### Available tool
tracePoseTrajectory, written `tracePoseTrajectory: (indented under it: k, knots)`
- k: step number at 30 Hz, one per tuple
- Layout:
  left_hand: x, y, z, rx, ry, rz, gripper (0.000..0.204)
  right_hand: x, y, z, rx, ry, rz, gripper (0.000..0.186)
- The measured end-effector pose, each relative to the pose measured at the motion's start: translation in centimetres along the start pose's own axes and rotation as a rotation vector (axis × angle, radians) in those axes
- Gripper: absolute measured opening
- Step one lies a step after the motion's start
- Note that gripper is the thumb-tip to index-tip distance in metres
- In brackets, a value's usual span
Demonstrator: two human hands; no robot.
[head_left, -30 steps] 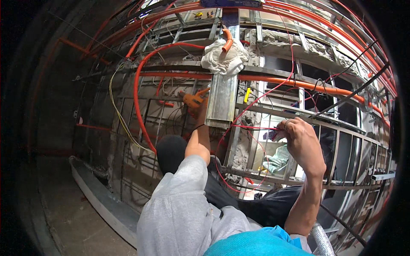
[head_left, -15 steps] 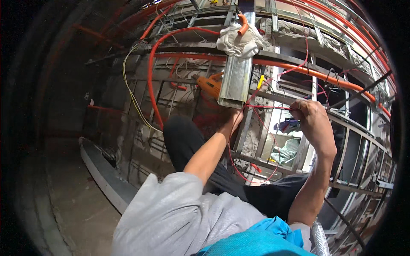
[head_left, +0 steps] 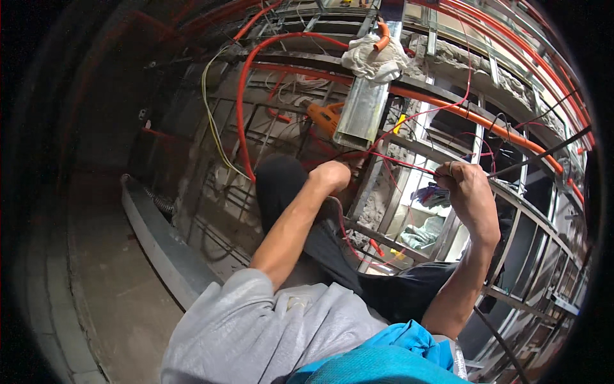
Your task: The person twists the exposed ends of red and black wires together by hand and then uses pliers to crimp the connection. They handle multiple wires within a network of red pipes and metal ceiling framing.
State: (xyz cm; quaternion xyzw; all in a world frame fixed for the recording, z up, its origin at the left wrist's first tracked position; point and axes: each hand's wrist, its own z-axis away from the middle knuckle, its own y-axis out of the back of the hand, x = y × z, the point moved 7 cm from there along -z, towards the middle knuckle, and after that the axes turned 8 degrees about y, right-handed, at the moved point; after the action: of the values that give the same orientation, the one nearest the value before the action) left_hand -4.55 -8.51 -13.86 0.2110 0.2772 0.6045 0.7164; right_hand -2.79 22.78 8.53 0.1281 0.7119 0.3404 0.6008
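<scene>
My right hand (head_left: 465, 179) pinches a thin red wire (head_left: 409, 165), which runs left from its fingertips toward the end of the metal channel (head_left: 362, 115). My left hand (head_left: 330, 176) is closed just below and left of that channel end, near my raised knee; its fingers face away and what they hold is hidden. A loose red wire loop (head_left: 348, 240) hangs below it, between my legs. An orange power drill (head_left: 323, 117) sits left of the channel. White cloth (head_left: 376, 59) is bunched over the channel's upper part, with a short orange pipe bend (head_left: 382, 37) on it.
An orange conduit (head_left: 473, 115) crosses behind the channel, and a red conduit (head_left: 241, 109) curves on the left. Yellowish wires (head_left: 208, 109) hang beside it. Metal frame bars (head_left: 531, 214) fill the right side. A long grey metal trough (head_left: 157, 237) lies at the lower left.
My left hand has drawn back to the left, out from beneath the channel end. My right hand keeps its pinch on the red wire. The view has shifted slightly.
</scene>
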Motion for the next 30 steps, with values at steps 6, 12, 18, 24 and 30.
tracePoseTrajectory:
  k: [6,12,18,24,30]
  knots:
    - [3.5,16.3,18.6,0.272,-0.172,0.324,0.028,2.9,1.0,0.2,0.020,0.202,0.152,0.023]
    - [12.3,23.7,15.5,0.135,-0.931,0.803,0.042,1.2,3.7,0.6,0.024,0.106,0.261,0.021]
    - [14.7,20.0,13.2,0.084,-0.968,0.733,0.048,-0.6,6.4,3.3,0.172,0.052,0.251,0.023]
    - [13.0,17.7,11.9,-0.105,-0.962,0.878,0.039,-0.2,5.5,2.0,0.185,0.143,0.311,0.015]
    - [13.4,16.8,10.2,-0.099,-0.914,0.932,0.030,1.7,3.2,1.5,0.189,0.122,0.240,0.005]
